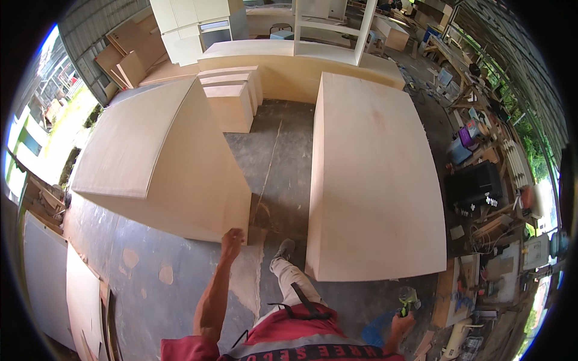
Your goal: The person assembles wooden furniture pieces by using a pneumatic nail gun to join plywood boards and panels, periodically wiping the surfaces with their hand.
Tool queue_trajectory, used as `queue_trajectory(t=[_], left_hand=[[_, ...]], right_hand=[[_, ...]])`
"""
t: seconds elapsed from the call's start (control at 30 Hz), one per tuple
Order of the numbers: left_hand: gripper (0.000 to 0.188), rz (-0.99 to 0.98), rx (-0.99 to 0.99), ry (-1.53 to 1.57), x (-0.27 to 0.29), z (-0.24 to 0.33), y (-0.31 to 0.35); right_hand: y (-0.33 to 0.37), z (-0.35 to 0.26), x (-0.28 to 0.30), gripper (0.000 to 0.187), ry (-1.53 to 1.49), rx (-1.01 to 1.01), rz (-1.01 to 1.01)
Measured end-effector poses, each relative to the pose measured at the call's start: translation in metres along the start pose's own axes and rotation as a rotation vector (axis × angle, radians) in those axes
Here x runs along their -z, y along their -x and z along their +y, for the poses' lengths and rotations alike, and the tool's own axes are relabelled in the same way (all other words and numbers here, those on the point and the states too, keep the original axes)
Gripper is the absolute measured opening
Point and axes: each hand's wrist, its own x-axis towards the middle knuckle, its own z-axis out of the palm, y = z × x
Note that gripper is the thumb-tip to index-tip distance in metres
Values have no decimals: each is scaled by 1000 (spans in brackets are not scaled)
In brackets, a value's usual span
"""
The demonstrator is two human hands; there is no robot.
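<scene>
My left hand [233,242] is in front of the lower front corner of the left wooden cabinet box [208,174]. Its fingers are loosely curled in with nothing seen in them; whether it touches the panel I cannot tell. Low on the right, my right hand [402,323] grips a green handheld tool [408,298] with a pale, partly see-through head, its exact kind too small to tell. That tool is just beyond the near edge of the right wooden cabinet box [379,180], a large pale plywood block. One of my feet [285,248] points into the gap between the boxes.
Smaller wooden boxes [232,108] and a long low plywood panel [289,78] lie ahead. White cabinets [195,24] rise at the back left. A black case [472,183] and cluttered benches line the right. Flat boards [84,301] lean at lower left. A blue item [377,330] lies by my right hand.
</scene>
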Motion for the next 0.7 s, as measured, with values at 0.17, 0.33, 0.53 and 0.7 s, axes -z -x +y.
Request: queue_trajectory(t=[0.17, 0.33, 0.53, 0.7], left_hand=[[23, -247, 157, 306, -83, 61, -76], [20, -434, 204, 17, -134, 83, -159], [21, -515, 295, 132, -218, 104, -257], [24, -615, 37, -228, -279, 76, -368]], right_hand=[[-54, -72, 22, 40, -34, 21, 337], [-118, -192, 65, 43, -125, 326, 520], [-200, -341, 85, 48, -206, 530, 639], [-239, -470, 24, 51, -214, 483, 511]])
